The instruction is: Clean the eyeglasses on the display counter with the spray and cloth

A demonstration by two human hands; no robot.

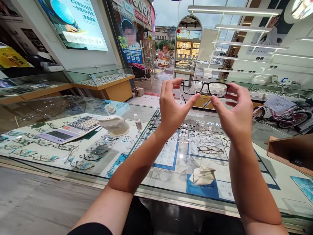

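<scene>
A pair of dark-framed eyeglasses (204, 83) is held up above the glass counter, its two lenses facing me. My left hand (173, 104) is closed on the left end of the frame, fingers above and thumb beneath the lens. Closed on the opposite end is my right hand (236, 111), its thumb tip just under the right lens. One temple arm hangs down beside my left fingers. Below, a crumpled cream cleaning cloth (203, 175) lies on the counter, over a blue printed card (192, 189).
Glass display counters (146, 182) hold many frames. On the left stand a calculator (70, 130), a white rounded device (114, 125) and a small spray bottle (138, 122). A wooden tray (288, 153) sits at right. An arched mirror (188, 45) and a pink bicycle (281, 111) are farther back.
</scene>
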